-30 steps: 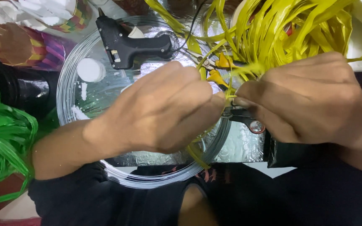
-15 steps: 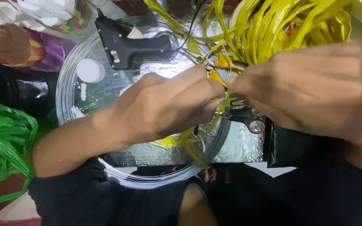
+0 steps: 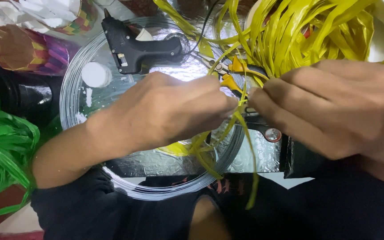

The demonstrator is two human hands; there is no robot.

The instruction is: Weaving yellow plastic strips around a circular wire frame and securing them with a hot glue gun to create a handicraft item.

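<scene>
My left hand (image 3: 170,111) and right hand (image 3: 334,106) pinch thin glossy yellow strips (image 3: 241,120), just below black glue gun (image 3: 136,44).

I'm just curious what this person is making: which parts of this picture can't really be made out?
- Head view: where the thin yellow plastic strips meet is hidden between the left hand and right hand.
- The yellow-handled pliers lie partly under the strips.
- The black glue gun's cord runs off the top edge.
- The green strip bundle is cut off at the left edge.
</scene>
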